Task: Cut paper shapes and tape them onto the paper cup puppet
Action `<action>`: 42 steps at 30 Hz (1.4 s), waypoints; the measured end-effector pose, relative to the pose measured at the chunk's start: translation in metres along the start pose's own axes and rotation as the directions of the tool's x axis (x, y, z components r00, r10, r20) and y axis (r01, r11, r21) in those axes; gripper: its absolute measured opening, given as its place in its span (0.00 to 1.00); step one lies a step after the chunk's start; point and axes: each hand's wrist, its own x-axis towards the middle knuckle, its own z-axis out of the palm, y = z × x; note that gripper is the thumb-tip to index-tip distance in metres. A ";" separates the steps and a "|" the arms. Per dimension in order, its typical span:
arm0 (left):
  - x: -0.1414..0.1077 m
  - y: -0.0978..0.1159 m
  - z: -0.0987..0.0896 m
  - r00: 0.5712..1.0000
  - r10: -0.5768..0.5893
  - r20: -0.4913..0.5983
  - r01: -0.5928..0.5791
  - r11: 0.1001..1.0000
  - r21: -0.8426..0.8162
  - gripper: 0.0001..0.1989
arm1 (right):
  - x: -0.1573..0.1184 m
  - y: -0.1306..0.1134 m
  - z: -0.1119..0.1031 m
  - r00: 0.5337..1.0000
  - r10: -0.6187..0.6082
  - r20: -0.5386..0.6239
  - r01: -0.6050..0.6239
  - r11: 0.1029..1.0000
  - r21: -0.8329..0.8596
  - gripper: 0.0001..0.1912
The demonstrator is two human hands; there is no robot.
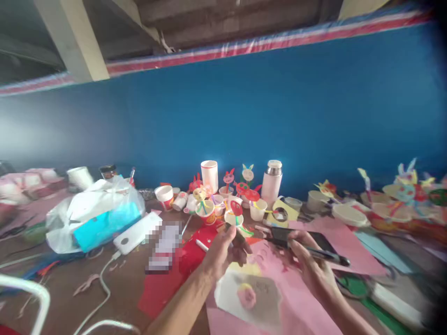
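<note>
Head view. Nearest the camera, lower left, I note a smooth white curved bar point(41, 295). Lower centre, a white sheet point(230, 298) with a rounded pink figure point(247, 296) lies flat on pink paper point(303, 307). At centre, several paper cups point(258, 212) carry upright paper faces point(236, 208); I judge those complete, the flat figure unfinished. My right hand point(310, 260) has its grip closed round a slim dark pen point(331, 257); the left hand's point(228, 249) grip is blurred, so I cannot tell.
</note>
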 end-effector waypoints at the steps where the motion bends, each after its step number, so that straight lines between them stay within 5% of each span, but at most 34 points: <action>1: 0.003 -0.004 -0.005 0.999 -0.021 -0.043 0.019 0.999 -0.032 0.21 | 0.002 -0.004 0.006 1.000 -0.025 -0.015 0.025 1.000 -0.007 0.10; 7: 0.007 -0.017 -0.025 0.980 -0.163 -0.118 0.132 0.963 -0.236 0.22 | -0.001 0.000 0.031 0.992 -0.120 0.028 0.124 0.970 -0.209 0.12; 11: 0.003 -0.017 -0.029 0.983 -0.138 -0.119 0.096 0.947 -0.308 0.22 | -0.013 0.016 0.029 0.975 -0.147 0.167 0.189 0.943 -0.273 0.17; 16: 0.002 -0.016 -0.030 0.988 -0.125 -0.087 0.086 0.929 -0.361 0.19 | -0.020 0.020 0.030 0.984 -0.134 0.118 0.164 0.938 -0.305 0.12; 32: -0.006 -0.029 -0.014 0.985 -0.168 0.021 0.169 0.968 -0.187 0.19 | -0.022 0.020 0.039 0.963 -0.194 0.188 0.254 0.890 -0.379 0.07; 38: -0.009 -0.028 -0.004 0.988 -0.129 0.084 0.140 0.981 -0.136 0.19 | -0.020 0.031 0.030 0.833 -0.460 0.306 0.551 0.650 -0.523 0.08; 42: -0.012 -0.029 0.007 0.992 -0.098 0.074 0.104 0.992 -0.073 0.18 | -0.020 0.027 0.030 0.754 -0.527 0.393 0.657 0.591 -0.468 0.12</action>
